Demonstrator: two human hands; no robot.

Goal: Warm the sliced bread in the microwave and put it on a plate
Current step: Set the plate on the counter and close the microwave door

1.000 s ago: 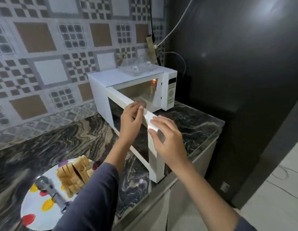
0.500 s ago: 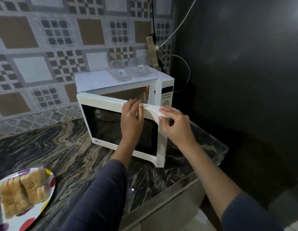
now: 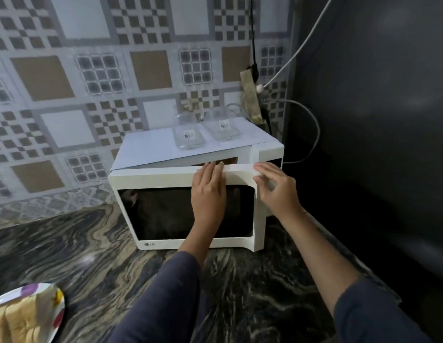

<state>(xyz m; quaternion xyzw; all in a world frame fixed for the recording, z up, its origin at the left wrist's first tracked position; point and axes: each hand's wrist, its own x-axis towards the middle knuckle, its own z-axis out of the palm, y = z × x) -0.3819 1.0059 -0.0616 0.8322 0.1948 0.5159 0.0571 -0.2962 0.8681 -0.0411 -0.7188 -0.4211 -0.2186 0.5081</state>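
The sliced bread [image 3: 20, 320] is not in the oven. It lies on a spotted plate [image 3: 61, 303] at the lower left edge of the frame, on the dark marbled desk [image 3: 91, 256], well apart from the microwave [image 3: 151, 149] in the middle of the frame. Both hands are on the microwave door [image 3: 153, 178], which stands almost closed, with a thin gap showing along its top.

The left hand [image 3: 209, 191] lies flat on the door front, fingers straight and together, pressing near the top edge. The right hand [image 3: 277, 191] is at the door's upper right corner, fingers over the edge and thumb on the front, so it seems to pinch that corner, though blur leaves this uncertain.

My reading is that the door is being closed with the bread already plated. If the bread is warm, the task is all but done, and only the latch remains. Nothing shows whether the bread has been heated, and if it has not, the main steps are still ahead.

Two clear glass containers [image 3: 188, 137] sit on top of the microwave, near its back. Cables [image 3: 314, 134] loop down the tiled wall [image 3: 67, 82] behind the microwave's right corner, beside a dark panel [image 3: 376, 120]. Nothing blocks the door's path — the desk in front of it holds only the person's sleeves [image 3: 153, 305].
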